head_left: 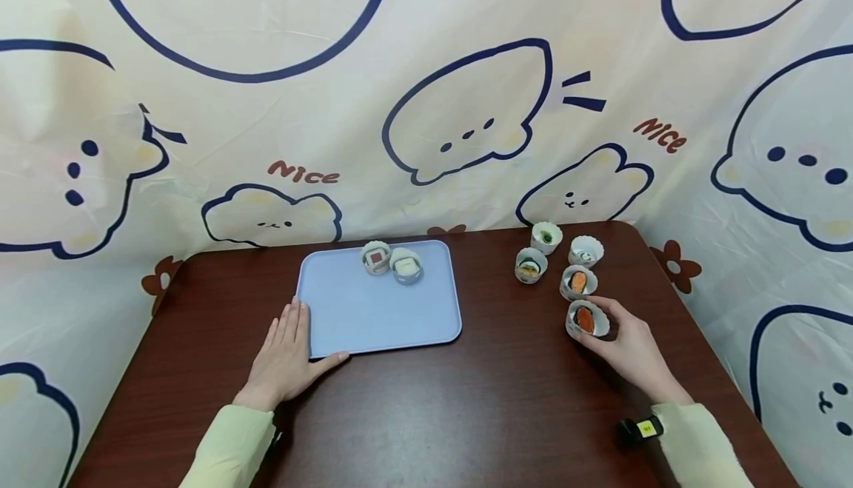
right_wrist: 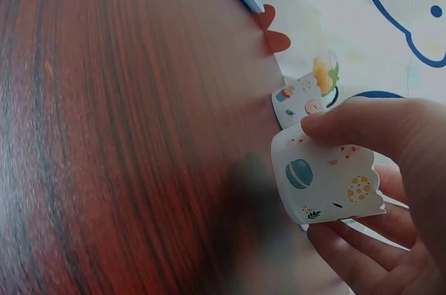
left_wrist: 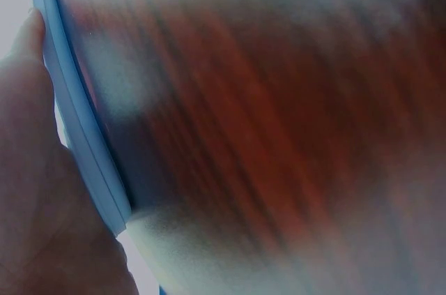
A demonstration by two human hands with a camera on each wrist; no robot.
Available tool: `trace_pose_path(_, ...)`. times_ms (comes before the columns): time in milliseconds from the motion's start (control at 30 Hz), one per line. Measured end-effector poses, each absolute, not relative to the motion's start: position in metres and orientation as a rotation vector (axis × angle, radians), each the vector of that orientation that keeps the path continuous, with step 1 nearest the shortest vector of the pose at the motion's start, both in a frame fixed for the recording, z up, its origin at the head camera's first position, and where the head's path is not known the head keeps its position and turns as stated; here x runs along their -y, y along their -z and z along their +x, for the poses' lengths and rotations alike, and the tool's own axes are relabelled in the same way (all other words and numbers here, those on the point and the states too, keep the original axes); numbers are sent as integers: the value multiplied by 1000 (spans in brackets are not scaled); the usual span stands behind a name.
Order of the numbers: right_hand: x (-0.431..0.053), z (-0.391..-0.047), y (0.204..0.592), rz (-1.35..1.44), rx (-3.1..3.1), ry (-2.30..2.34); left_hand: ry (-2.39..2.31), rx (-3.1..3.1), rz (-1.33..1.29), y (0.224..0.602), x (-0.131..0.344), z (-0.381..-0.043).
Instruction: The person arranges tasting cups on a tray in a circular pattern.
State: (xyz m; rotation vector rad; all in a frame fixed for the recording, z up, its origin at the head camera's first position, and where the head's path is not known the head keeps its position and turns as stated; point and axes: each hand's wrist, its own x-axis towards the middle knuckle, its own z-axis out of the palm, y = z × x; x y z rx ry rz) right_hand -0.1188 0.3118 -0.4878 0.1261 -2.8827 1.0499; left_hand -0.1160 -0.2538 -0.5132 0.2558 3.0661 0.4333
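My right hand [head_left: 633, 346] holds a white scalloped paper cup [head_left: 574, 329] with a dark-wrapped, orange-topped sushi piece [head_left: 584, 319] in it. In the right wrist view, the thumb presses one side of this printed cup [right_wrist: 324, 180] and the fingers curl round the other. My left hand [head_left: 283, 361] rests at the near left corner of a light blue tray [head_left: 383, 318], its fingers straight along the left edge and the thumb by the front edge. That tray's rim [left_wrist: 83, 127] also shows beside the hand in the left wrist view. Two filled paper cups, one [head_left: 366, 262] left of the other [head_left: 408, 278], stand at the tray's back.
Right behind the held cup is another cup with an orange-topped piece [head_left: 578, 282]. Further back are a cup with white filling [head_left: 586, 246], a cup with green filling [head_left: 546, 236] and one with a yellowish piece [head_left: 529, 267]. A printed curtain [head_left: 360, 125] borders the brown table [head_left: 413, 429].
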Motion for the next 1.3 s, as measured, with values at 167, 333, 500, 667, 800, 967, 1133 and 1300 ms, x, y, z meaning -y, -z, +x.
trace_pose_path(167, -306, -119, 488, 142, 2883, -1066, -442, -3084, 270, 516, 254, -116)
trace_pose_path(333, -301, -120, 487, 166, 2862, -1079, -420, -3080, 258, 514, 254, -116)
trace_pose_path(500, -294, -122, 489, 175, 2856, -1102, -411, -3052, 249, 507, 251, -116)
trace_pose_path(667, -286, -126, 491, 192, 2854, -1143, -379, -3046, 247, 505, 251, -114)
trace_pose_path(800, -281, -128, 494, 211, 2844, -1162, -419, -3058, 254, 509, 252, -115)
trace_pose_path(967, -275, -128, 496, 233, 2829, -1179, -428, -3071, 262, 516, 255, -116)
trace_pose_path(1133, -269, -128, 499, 248, 2821, -1196, -433, -3071, 260, 512, 253, -115)
trace_pose_path(1300, -263, -130, 500, 262, 2823, -1214, -400, -3048, 246, 506, 251, -115)
